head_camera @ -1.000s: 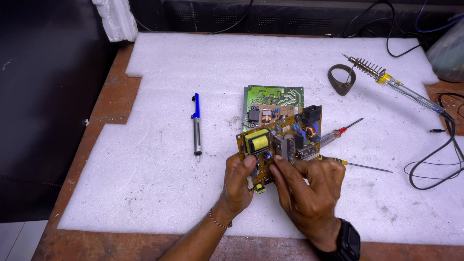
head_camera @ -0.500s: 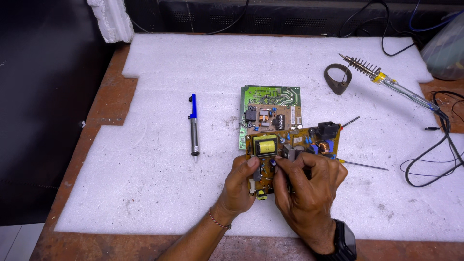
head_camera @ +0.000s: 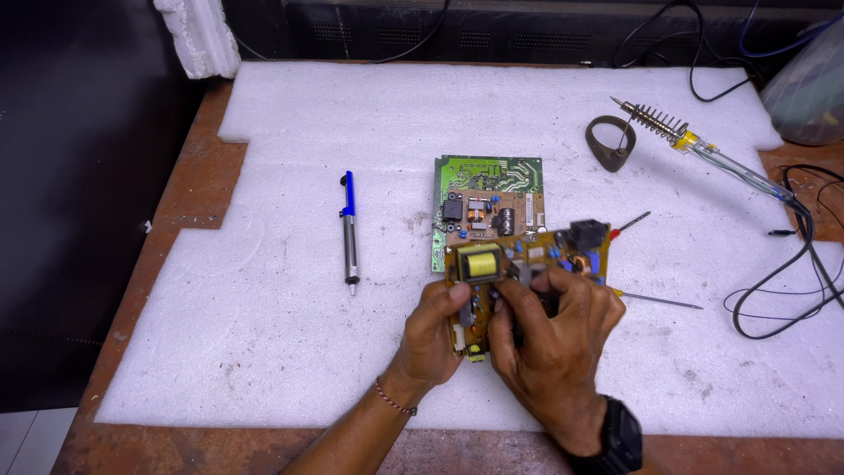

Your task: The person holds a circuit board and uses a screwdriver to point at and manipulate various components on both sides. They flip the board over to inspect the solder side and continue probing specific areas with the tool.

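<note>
A brown circuit board (head_camera: 527, 255) with a yellow transformer and a black block is held just above the white foam sheet (head_camera: 264, 334). My left hand (head_camera: 432, 334) grips its near-left edge, thumb by the transformer. My right hand (head_camera: 554, 339), with a black watch on the wrist, pinches a small grey part on top of the board. A second board (head_camera: 489, 189), green at its far end with brown parts near, lies flat behind it and is partly covered by the held board.
A blue and grey desoldering pump (head_camera: 349, 230) lies left of the boards. A soldering iron (head_camera: 703, 149) in a coiled stand and a dark ring (head_camera: 611, 142) sit at the back right. Two thin probes (head_camera: 655, 301) and black cables (head_camera: 791, 281) lie to the right.
The held brown board has dropped from a steep tilt over the green board to nearly level and nearer to me. Both hands kept their grip.
</note>
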